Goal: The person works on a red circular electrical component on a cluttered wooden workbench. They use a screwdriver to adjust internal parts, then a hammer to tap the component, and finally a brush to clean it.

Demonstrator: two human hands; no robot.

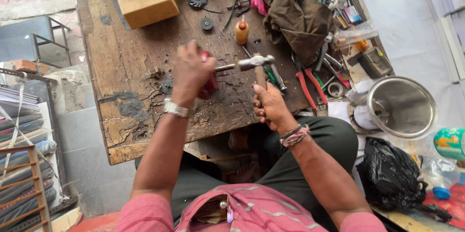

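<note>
Right hand (269, 105) is clenched round the wooden handle of a steel-headed hammer (256, 62). Left hand (191, 73) is closed on a red-handled tool (208, 79), over the worn wooden workbench (126, 62). Beyond stands a small orange plastic bottle (241, 31).

A small orange bottle (241, 30) stands on the worn wooden table (126, 67) beside a brown cloth (298, 19). Red-handled pliers (310, 86) lie near a steel pot (402, 107) and a black bag (390, 174).

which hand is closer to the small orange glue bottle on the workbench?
Left, narrowly. The left hand, gripping a red-handled tool, sits below-left of the orange bottle. The right hand, holding the hammer by its handle, is lower, towards the bench's near edge.
</note>
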